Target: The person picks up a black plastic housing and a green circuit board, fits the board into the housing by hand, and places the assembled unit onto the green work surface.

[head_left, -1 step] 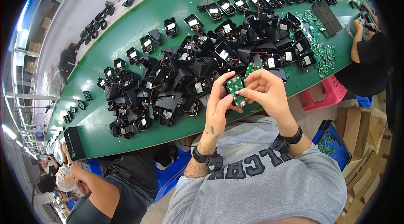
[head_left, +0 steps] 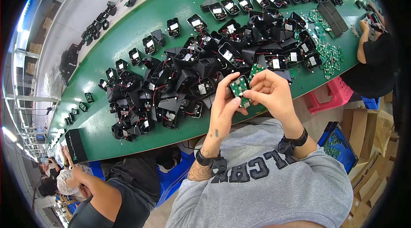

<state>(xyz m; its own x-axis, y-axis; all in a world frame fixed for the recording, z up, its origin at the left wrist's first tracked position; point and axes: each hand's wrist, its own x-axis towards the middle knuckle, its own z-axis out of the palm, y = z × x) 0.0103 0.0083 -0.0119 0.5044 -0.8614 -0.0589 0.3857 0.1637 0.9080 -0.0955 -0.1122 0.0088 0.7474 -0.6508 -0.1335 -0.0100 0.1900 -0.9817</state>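
Observation:
My left hand (head_left: pixel 222 107) is wrapped round a small black plastic housing (head_left: pixel 231 83), with its thumb along the near side. A green circuit board (head_left: pixel 239 85) sits in the mouth of that housing, facing up. My right hand (head_left: pixel 272 97) is closed, its thumb and fingertips pressed on the board's right edge beside a small white connector. A second green circuit board (head_left: pixel 257 70) shows behind the right fingers; whether they hold it or it rests on the pile, I cannot tell. A large heap of black housings (head_left: pixel 205 67) with red wires lies just beyond my hands.
Black housings (head_left: pixel 217 11) stand in a curved row along the green table (head_left: pixel 141 22). Loose circuit boards (head_left: pixel 329 58) are heaped at the right near a dark tray (head_left: pixel 332 18). Co-workers sit on both sides. A pink stool (head_left: pixel 329 95), blue crate (head_left: pixel 338 148) and cardboard boxes (head_left: pixel 364 133) are at right.

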